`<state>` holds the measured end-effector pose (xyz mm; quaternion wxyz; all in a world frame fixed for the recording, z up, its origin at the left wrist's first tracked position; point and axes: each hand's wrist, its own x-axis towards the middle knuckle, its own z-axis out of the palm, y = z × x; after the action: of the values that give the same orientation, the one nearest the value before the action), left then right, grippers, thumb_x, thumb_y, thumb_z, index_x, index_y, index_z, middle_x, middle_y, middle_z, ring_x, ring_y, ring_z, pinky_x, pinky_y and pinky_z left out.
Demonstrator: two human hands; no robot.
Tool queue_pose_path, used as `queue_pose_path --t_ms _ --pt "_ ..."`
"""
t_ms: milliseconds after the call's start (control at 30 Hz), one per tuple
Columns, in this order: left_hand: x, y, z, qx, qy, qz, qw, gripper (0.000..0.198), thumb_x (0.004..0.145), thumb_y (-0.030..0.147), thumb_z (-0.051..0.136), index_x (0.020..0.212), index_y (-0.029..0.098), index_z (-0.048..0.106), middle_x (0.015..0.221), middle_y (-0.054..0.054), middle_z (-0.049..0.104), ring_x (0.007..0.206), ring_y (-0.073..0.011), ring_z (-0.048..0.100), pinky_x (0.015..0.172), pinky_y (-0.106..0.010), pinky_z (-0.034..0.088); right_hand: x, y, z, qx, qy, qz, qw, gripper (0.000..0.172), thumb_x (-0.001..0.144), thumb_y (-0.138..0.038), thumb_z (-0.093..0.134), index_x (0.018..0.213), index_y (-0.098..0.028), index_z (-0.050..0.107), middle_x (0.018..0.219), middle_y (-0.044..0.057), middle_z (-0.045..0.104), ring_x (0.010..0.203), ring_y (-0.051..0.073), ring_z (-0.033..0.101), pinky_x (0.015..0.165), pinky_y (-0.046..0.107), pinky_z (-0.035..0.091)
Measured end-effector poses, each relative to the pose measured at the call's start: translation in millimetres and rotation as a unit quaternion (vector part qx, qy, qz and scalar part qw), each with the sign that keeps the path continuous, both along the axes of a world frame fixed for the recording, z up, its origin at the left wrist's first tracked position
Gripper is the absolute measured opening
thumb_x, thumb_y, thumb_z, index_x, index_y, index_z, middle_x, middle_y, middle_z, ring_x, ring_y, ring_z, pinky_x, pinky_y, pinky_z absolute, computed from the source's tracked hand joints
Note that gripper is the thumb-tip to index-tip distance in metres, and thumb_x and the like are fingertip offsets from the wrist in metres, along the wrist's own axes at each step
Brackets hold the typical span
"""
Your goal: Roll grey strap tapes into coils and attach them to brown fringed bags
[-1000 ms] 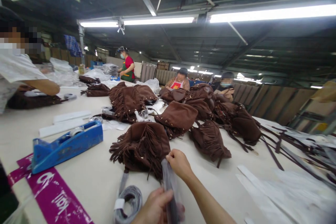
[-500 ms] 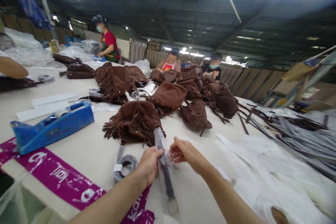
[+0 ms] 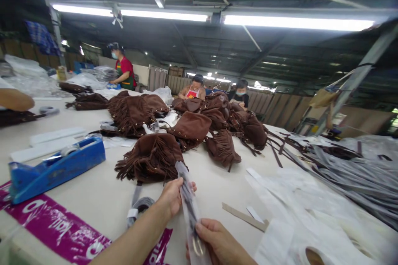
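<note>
A dark strap wrapped in translucent white sheeting (image 3: 188,203) runs lengthwise between my hands, with gold-coloured metal showing through at its near end. My left hand (image 3: 172,198) grips it near the far end, thumb on top. Lower down, my right hand (image 3: 214,238) pinches it beside the metal part; some of its fingers are behind the wrap. Just beyond the strap's far tip lies a brown fringed bag (image 3: 155,153). A coiled, grey-wrapped strap (image 3: 143,205) with a white band rests left of my left hand, partly covered by my forearm.
On the left, a blue tape dispenser (image 3: 59,165) stands by purple printed plastic (image 3: 62,225). More brown bags (image 3: 189,128) pile up mid-table. White sheets (image 3: 286,198) and long grey-wrapped straps (image 3: 345,176) cover the right. Several people are around the table, one wearing a red shirt (image 3: 126,68).
My right hand has come down toward me and closed on the near end of the wrapped strap; before, it was apart from it. My left hand keeps its grip. The view has tilted upward.
</note>
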<state>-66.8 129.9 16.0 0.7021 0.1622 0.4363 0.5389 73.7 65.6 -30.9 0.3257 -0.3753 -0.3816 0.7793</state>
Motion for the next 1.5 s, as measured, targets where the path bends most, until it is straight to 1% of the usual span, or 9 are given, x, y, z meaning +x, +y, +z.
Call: queue_pose_path --t_ms 233,400,500,600,767,933,1033,1367,1500 --pt "-1.5 -6.0 -0.4 0.021 0.055 -0.054 0.997 0.027 0.094 0.021 0.040 0.088 0.005 0.062 0.085 -0.016 0.070 0.077 -0.0216 0.069 0.069 -0.030 0.054 9.4 -11.5 14.8 -0.056 0.039 0.042 0.997 0.041 0.059 -0.034 0.086 0.084 -0.010 0.064 0.067 0.005 0.067 0.051 0.011 0.062 0.050 0.022 0.050" --pt "-15.8 -13.5 10.0 0.130 0.206 0.006 0.970 0.039 0.081 0.017 0.056 0.120 0.013 0.055 0.109 -0.014 0.064 0.105 -0.0274 0.060 0.098 -0.045 0.042 20.5 -6.6 44.9 -0.018 0.069 0.022 0.997 0.038 0.062 -0.034 0.086 0.084 -0.013 0.062 0.066 0.003 0.068 0.050 0.010 0.061 0.045 0.020 0.046" --pt "-23.8 -6.1 16.3 0.370 0.380 0.070 0.845 0.063 0.068 0.003 0.056 0.128 0.022 0.055 0.142 -0.008 0.045 0.135 -0.0246 0.033 0.116 -0.039 0.014 25.6 6.3 64.4 0.026 0.108 0.017 0.994 0.036 0.066 -0.034 0.085 0.085 -0.014 0.063 0.072 0.005 0.070 0.057 0.013 0.065 0.049 0.021 0.048" --pt "-24.2 10.7 18.3 0.481 0.472 -0.009 0.738 0.041 0.071 0.006 0.056 0.104 0.026 0.070 0.133 -0.005 0.056 0.135 -0.0270 0.033 0.117 -0.041 0.001 27.5 22.6 79.9 0.075 0.156 0.027 0.985 0.036 0.065 -0.033 0.087 0.089 -0.016 0.066 0.078 0.004 0.071 0.064 0.013 0.067 0.056 0.023 0.050" --pt "-14.9 24.5 16.7 0.439 0.423 -0.097 0.786 0.029 0.092 0.034 0.049 0.074 0.020 0.067 0.073 -0.003 0.064 0.074 -0.0194 0.058 0.085 -0.029 0.042 20.9 54.6 92.1 0.167 0.154 -0.045 0.973 0.036 0.065 -0.035 0.087 0.093 -0.021 0.070 0.086 0.003 0.074 0.079 0.014 0.066 0.073 0.025 0.051" --pt "-9.7 19.0 18.8 0.394 0.259 -0.148 0.869 0.038 0.085 0.051 0.056 0.076 0.015 0.063 0.067 -0.004 0.062 0.060 -0.0158 0.055 0.060 -0.023 0.041 1.9 89.1 91.8 0.275 0.018 -0.158 0.948 0.055 0.059 -0.044 0.087 0.105 -0.021 0.069 0.090 0.007 0.074 0.054 0.011 0.055 0.041 0.019 0.038" --pt "-9.7 20.3 20.5 0.357 0.190 -0.169 0.899 0.050 0.077 0.063 0.060 0.074 0.013 0.062 0.061 -0.006 0.063 0.051 -0.0141 0.052 0.053 -0.024 0.039 -7.2 102.9 83.8 0.407 -0.130 -0.193 0.883 0.049 0.073 -0.051 0.074 0.110 -0.020 0.069 0.086 0.007 0.073 0.044 0.010 0.047 0.035 0.021 0.035" --pt "-9.4 17.7 11.2 0.267 0.033 -0.165 0.949 0.044 0.071 0.053 0.066 0.061 0.011 0.061 0.056 -0.009 0.062 0.044 -0.0138 0.053 0.047 -0.023 0.038 3.6 116.2 75.7 0.807 -0.347 0.032 0.477 0.042 0.095 -0.020 0.050 0.135 -0.030 0.052 0.115 0.012 0.071 0.105 0.028 0.067 0.091 0.043 0.053" --pt "-18.3 13.7 9.3 0.196 -0.115 -0.221 0.948 0.029 0.074 0.038 0.056 0.073 0.010 0.065 0.066 -0.010 0.066 0.062 -0.0221 0.064 0.067 -0.032 0.050 13.0 108.7 84.8 0.822 -0.376 0.092 0.418 0.048 0.096 -0.011 0.045 0.139 -0.032 0.044 0.131 0.009 0.061 0.122 0.023 0.056 0.113 0.051 0.033"
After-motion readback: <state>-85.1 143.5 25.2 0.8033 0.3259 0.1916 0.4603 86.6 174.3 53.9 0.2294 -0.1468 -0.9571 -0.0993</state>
